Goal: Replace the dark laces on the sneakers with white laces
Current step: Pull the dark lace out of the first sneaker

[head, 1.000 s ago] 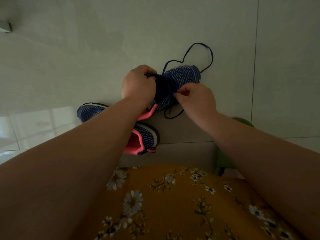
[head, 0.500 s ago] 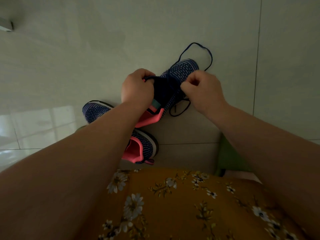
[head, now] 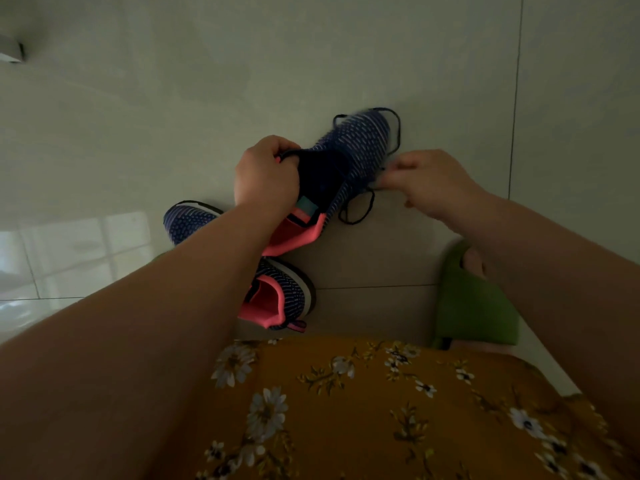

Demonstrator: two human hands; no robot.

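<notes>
**Two sneakers, one dark lace in view, two hands at work**

Nearest the camera lies a mustard floral garment (head: 381, 410) across the person's lap. Just beyond it, on the right, sits one green slipper (head: 471, 306) with a foot in it, resting on the pale tiled floor (head: 363, 261).

Two blue knit sneakers with pink lining can be counted. The nearer sneaker (head: 277, 296) lies on the floor left of centre, its pink heel opening facing the camera and its toe pointing far left, partly hidden under the left forearm. The farther sneaker (head: 356, 150) is held up above it, toe pointing far and right, its pink collar close over the nearer shoe.

The left hand (head: 266, 178) has its fingers curled tight round the left edge of the farther sneaker's opening, gripping it. The right hand (head: 433, 181), just right of that shoe and blurred, has thumb and fingertips pressed together on the dark lace (head: 360, 213), pinching it.

One dark lace shows: it loops loosely below the held sneaker's right side, and another stretch of it curves round the toe at the far end. How much remains threaded is hard to tell.
</notes>
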